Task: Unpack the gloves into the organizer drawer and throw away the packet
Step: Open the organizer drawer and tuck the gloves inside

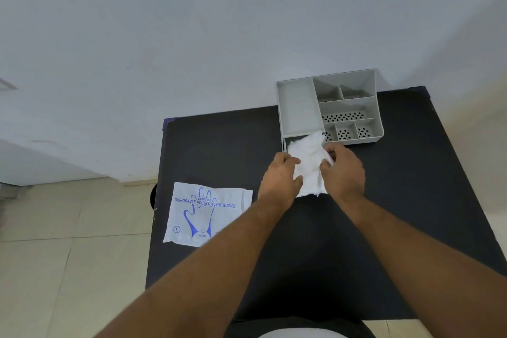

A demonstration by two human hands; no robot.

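Both hands press a crumpled wad of clear polyethylene gloves [308,164] at the pulled-out drawer [286,143] of the grey organizer [299,107], which stands at the desk's [411,186] far edge. The left hand [279,178] and right hand [344,170] each hold the wad in a closed grip from either side. The flat printed packet [204,214] lies near the desk's left edge, well apart from the gloves.

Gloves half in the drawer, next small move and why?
Probably press the gloves down and forward into the drawer: both the left hand and the right hand grip the wad, whose near end overhangs the table.
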